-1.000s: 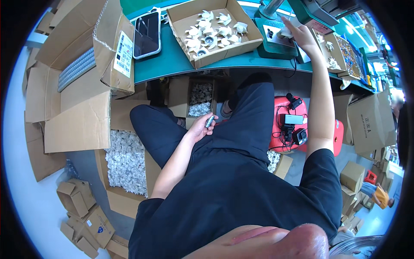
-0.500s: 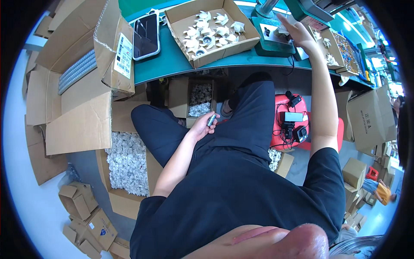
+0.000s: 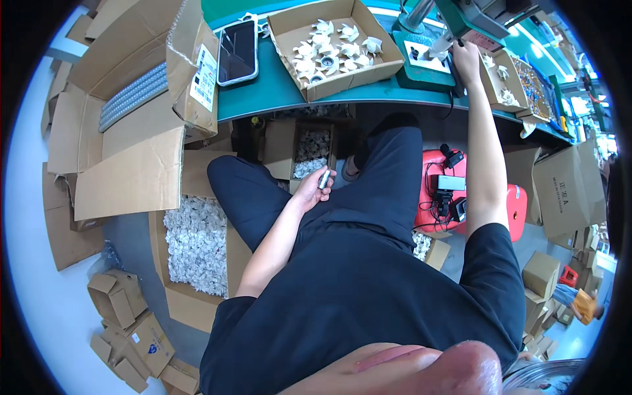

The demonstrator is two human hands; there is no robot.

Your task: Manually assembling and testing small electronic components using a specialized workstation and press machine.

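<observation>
My left hand rests over my lap, its fingers closed round a small silvery metal cylinder. My right hand reaches up to the green bench press at the back right. Its fingers are wrapped about the press lever, of which only a dark end shows. On the press's base plate, under the head, sits a white piece, partly hidden. Left of the press lies a shallow cardboard tray of white fan impellers, some with dark metal centres.
A phone lies on the green bench. At left, an open carton holds rows of grey rods. Boxes of white parts stand on the floor. A red stool at right carries small devices and cables.
My right hand has come down from raised, outstretched fingers and closed on the press lever. A white piece now shows plainly under the press head. My left hand keeps the cylinder.
</observation>
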